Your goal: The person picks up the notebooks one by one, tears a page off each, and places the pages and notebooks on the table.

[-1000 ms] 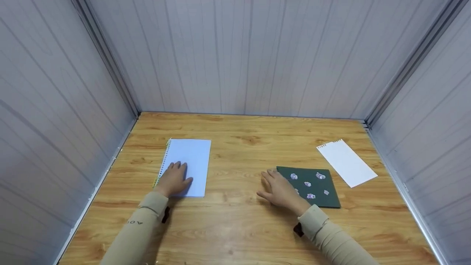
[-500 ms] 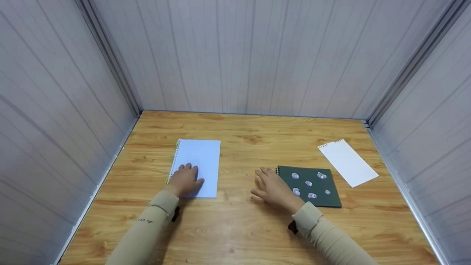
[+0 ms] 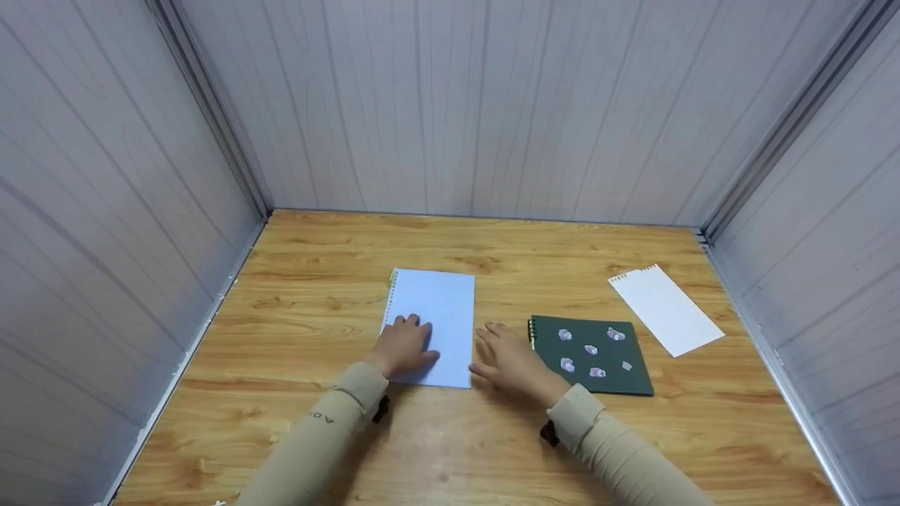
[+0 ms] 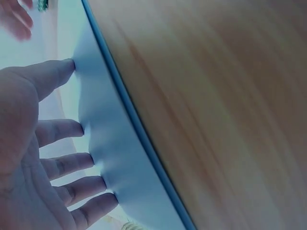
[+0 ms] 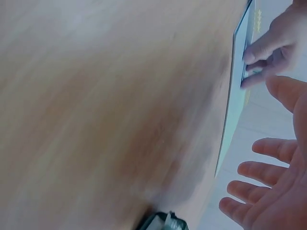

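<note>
A spiral notebook (image 3: 446, 309), its blank white page facing up, lies mid-table with the coil along its left edge. My left hand (image 3: 404, 346) presses its fingertips on that page. In the left wrist view, the spread fingers (image 4: 67, 165) touch the white sheet. Just right of the notebook, my right hand (image 3: 515, 360) is held with its fingers apart, holding nothing. Beside that hand lies a dark green spiral notebook (image 3: 608, 355) with several small purple-white pictures on its cover; the hand partly hides its left edge. The right wrist view shows the fingers (image 5: 249, 191) relaxed.
A loose white sheet (image 3: 666, 313) with a torn perforated edge lies slanted behind the green notebook, on the right. Grey panel walls (image 3: 450, 105) enclose the wooden table (image 3: 316, 281) at the back and both sides.
My left hand has slid the white-paged notebook rightward across the table, close to the right hand. My right hand has shifted slightly left, off the green notebook's cover.
</note>
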Tool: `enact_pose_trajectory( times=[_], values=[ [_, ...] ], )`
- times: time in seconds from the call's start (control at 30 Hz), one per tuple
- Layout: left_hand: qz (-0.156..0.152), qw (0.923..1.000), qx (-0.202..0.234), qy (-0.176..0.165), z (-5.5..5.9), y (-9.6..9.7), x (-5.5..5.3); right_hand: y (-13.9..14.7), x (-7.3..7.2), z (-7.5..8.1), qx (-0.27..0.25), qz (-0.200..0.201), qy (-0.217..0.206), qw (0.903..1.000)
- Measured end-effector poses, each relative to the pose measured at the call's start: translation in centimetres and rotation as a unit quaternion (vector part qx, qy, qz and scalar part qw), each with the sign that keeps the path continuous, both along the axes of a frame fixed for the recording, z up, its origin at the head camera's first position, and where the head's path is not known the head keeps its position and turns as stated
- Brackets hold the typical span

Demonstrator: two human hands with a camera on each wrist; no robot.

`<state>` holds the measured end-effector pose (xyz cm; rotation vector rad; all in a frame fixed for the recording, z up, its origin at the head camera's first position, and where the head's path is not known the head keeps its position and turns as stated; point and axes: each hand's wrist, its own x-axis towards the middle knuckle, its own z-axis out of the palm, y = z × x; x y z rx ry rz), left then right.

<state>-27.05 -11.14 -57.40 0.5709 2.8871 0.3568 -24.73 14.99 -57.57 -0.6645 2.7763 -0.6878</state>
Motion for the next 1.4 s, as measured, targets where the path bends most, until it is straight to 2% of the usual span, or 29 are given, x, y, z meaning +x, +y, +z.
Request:
enact_pose_trajectory(
  times=[0.2,0.37,0.6,0.8,0.93,1.1,1.23,1.4],
  values=[
    [-0.023,0.9997,-0.008,-0.002,0.1,2.4,0.5,-0.8,0.2,-0.2,0.009,0.004,-0.022,0.9997],
    [-0.035,0.9993,0.006,-0.011,0.3,3.5,0.8,-1.0,0.3,-0.9,0.024,0.019,-0.008,0.9995],
    [-0.040,0.9983,0.029,-0.029,0.1,4.0,1.4,-0.6,0.7,-1.4,0.038,0.031,-0.009,0.9987],
    [-0.048,0.9987,0.016,-0.010,-0.6,3.5,2.0,-0.3,1.0,-1.2,0.043,0.026,-0.020,0.9986],
    [-0.060,0.9982,0.002,-0.001,-0.8,3.0,2.3,-0.3,0.6,-1.0,0.042,-0.002,-0.009,0.9991],
    [-0.073,0.9972,-0.013,-0.012,-0.5,2.3,2.6,-0.4,-0.5,-1.0,0.065,-0.049,0.011,0.9966],
    [-0.074,0.9967,-0.008,-0.031,-0.3,2.0,2.6,-0.3,-1.5,-1.1,0.091,-0.100,0.014,0.9907],
    [-0.081,0.9961,-0.003,-0.034,-0.2,1.9,2.5,-0.2,-2.2,-1.2,0.113,-0.153,0.020,0.9815]
  ],
)
